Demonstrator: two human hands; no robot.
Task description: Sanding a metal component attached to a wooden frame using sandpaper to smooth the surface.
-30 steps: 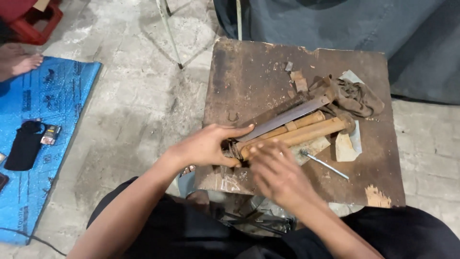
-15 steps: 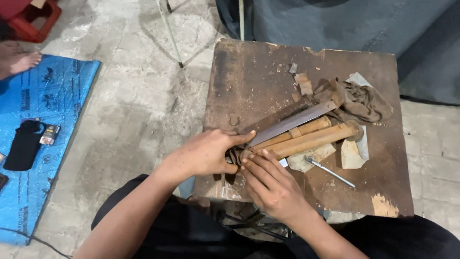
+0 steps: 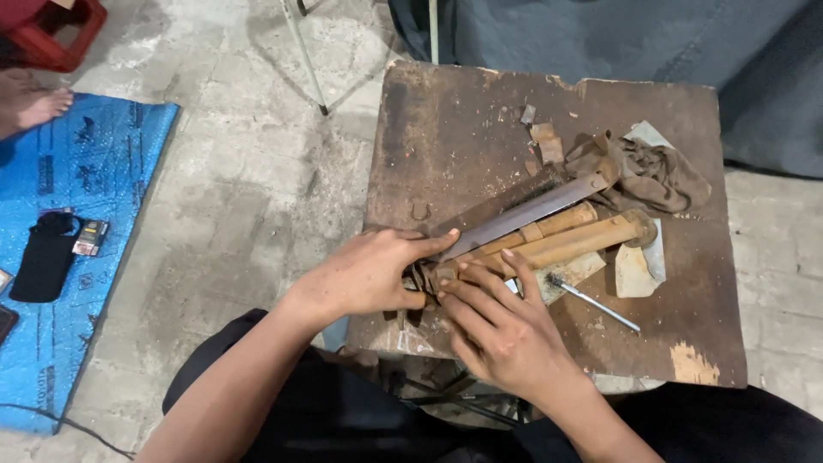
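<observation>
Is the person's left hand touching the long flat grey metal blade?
Touching. The head view shows the left hand with its fingertips lying on the near end of the long flat grey metal blade, no gap between them.

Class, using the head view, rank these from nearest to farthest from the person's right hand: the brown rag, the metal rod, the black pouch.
From the right hand:
1. Metal rod, just to its right on the board.
2. Brown rag, at the board's far right corner.
3. Black pouch, far left on the blue mat.
</observation>
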